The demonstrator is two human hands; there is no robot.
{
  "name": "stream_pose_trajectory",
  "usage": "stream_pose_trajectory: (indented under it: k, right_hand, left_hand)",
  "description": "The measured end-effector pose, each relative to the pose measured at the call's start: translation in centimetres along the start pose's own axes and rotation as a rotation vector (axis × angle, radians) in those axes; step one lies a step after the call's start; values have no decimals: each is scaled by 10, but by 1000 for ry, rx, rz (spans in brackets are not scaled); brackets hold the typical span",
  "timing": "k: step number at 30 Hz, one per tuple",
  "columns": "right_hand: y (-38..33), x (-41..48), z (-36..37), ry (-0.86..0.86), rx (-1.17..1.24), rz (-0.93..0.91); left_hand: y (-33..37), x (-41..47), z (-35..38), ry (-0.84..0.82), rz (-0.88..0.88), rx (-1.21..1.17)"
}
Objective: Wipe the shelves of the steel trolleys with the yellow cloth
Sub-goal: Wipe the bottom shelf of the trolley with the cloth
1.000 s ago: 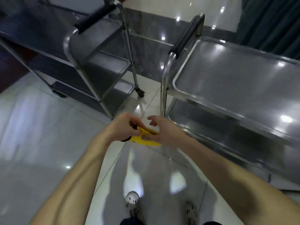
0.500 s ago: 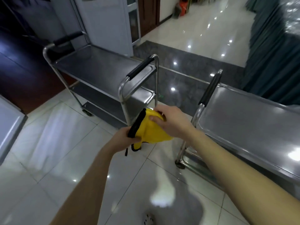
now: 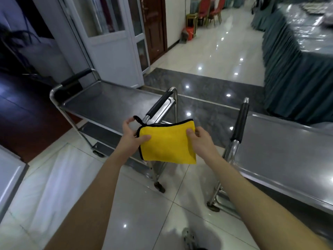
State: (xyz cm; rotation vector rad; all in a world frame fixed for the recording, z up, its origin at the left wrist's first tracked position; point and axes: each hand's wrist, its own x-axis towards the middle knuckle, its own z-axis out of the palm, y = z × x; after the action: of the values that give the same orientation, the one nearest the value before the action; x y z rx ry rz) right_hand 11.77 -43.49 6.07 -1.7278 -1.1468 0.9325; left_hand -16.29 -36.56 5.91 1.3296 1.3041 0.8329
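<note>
— Yellow cloth [image 3: 167, 143]: where is it held?
— It is pinched at its top corners, left hand [image 3: 132, 135] and right hand [image 3: 201, 139] each clamped on an edge, folded flat in mid-air.
— Why so?
— Probably to make a wiping pad. Steel trolleys stand untouched: left trolley [image 3: 108, 105] beyond, right trolley [image 3: 288, 141] beside.

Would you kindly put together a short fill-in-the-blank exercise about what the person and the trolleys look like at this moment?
1. The cloth held between the left hand and the right hand is ____ with a black trim.
2. The cloth is held by ____ hands.
3. The handle grips on the steel trolleys are ____ in colour.
4. The cloth is held in the air, not yet touching any ____.

Missing words: yellow; both; black; shelf
</note>
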Motion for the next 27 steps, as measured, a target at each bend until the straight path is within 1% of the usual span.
stream_pose_trajectory:
  k: [2, 3, 8, 12, 16, 19, 21, 23, 24, 27]
  right_hand:
    - [8, 20, 11, -13, 35, 51]
    - [12, 31, 18, -22, 43, 65]
    - [23, 103, 68, -36, 88, 103]
    - [12, 175, 103, 12, 154, 67]
    - [-15, 242, 120, 98, 97, -20]
    - [-27, 285, 128, 180, 140, -1]
    - [-21, 305, 136, 233, 117, 2]
    - [-4, 320, 146, 243, 75, 75]
    - [9, 326, 153, 216, 40, 130]
    - [39, 337, 179, 80, -26, 275]
  left_hand:
    - [0, 23, -5, -67, 22, 30]
    - [-2, 36, -7, -67, 37, 72]
    - [-13, 125, -21, 11, 59, 266]
    - [-3, 209, -39, 2, 64, 369]
    - [28, 283, -52, -5, 45, 368]
    - [45, 334, -57, -19, 22, 306]
    - [42, 362, -53, -58, 1, 289]
    - [26, 391, -45, -125, -51, 303]
    - [15, 404, -41, -174, -95, 331]
    - [-20, 426, -26, -400, -261, 405]
